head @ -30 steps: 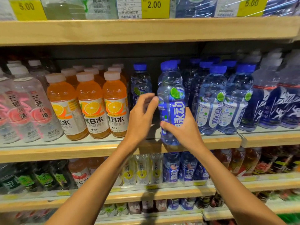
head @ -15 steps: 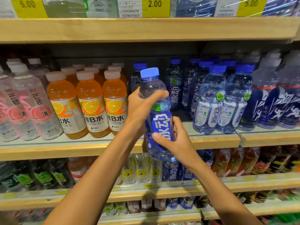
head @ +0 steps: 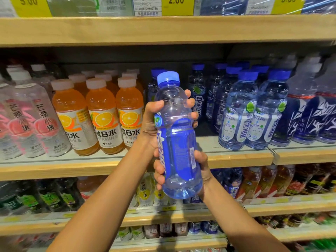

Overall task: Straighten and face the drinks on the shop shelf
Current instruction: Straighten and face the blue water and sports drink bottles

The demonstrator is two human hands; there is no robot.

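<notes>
In the head view there is one clear plastic bottle with a blue cap and a glossy blue label. It is held upright with a small tilt in the air in front of the middle wooden-edged shelf, not standing on it. The left hand is closed around the ribbed upper part of the bottle, and its fingertips show on the far side. The right hand is closed around the lower part, near the rounded base. To the left, three round orange juice bottles with pale caps stand in the front row, with more behind. To the right, two similar blue-capped bottles with white-and-blue labels stand at the front. Above, three yellow price tags are visible.
</notes>
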